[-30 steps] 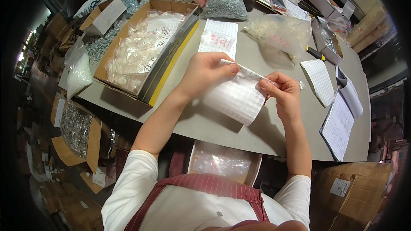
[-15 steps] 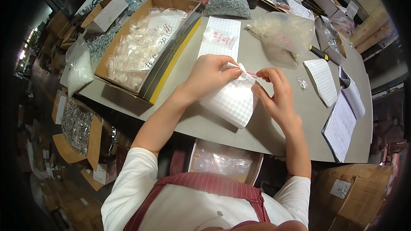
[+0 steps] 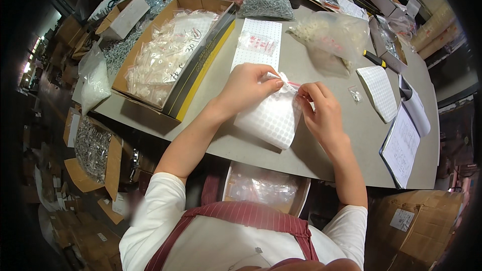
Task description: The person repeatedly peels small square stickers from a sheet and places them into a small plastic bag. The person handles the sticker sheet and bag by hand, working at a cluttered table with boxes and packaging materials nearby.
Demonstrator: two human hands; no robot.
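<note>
Compared with half a second ago, the right hand [image 3: 324, 113] has drawn its spread fingers together at the upper right corner of the dotted white sheet [image 3: 273, 123]; what they grip cannot be told. The left hand [image 3: 248, 86] still pinches the sheet's bunched upper edge above the table [image 3: 321, 158]. An open cardboard box [image 3: 201, 70] contains clear packets [image 3: 155, 62] of white parts; a clear bag [image 3: 266, 4] holds metal screws.

workshop, bagged screws [image 3: 266, 4], cardboard boxes [image 3: 427, 218], worktable [image 3: 359, 135]
</note>
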